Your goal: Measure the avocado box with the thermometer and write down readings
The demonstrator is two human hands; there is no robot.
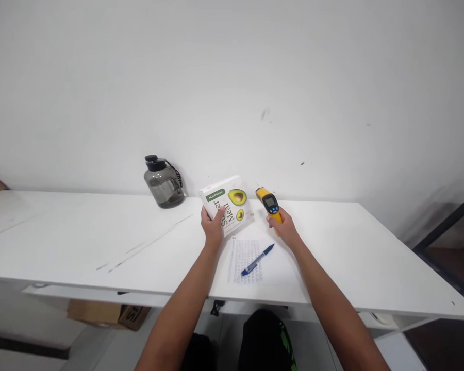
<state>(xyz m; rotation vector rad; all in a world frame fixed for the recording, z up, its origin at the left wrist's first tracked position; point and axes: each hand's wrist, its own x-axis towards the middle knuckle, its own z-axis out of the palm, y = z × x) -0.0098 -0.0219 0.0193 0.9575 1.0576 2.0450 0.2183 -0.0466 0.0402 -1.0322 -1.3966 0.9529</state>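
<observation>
My left hand grips a white meal box by its near left side, thumb across the front. The box is tilted up toward me and shows avocado pictures and a green label. In my right hand is a yellow and black infrared thermometer, held by its handle with its small screen facing me. The thermometer is to the right of the box, apart from it. Below both hands lies a sheet of paper with rows of handwriting, and a blue pen rests slantwise on it.
A grey see-through water jug with a black lid stands at the back left, by the wall. Under the white table there is a cardboard box. A dark metal bar rises beyond the right edge.
</observation>
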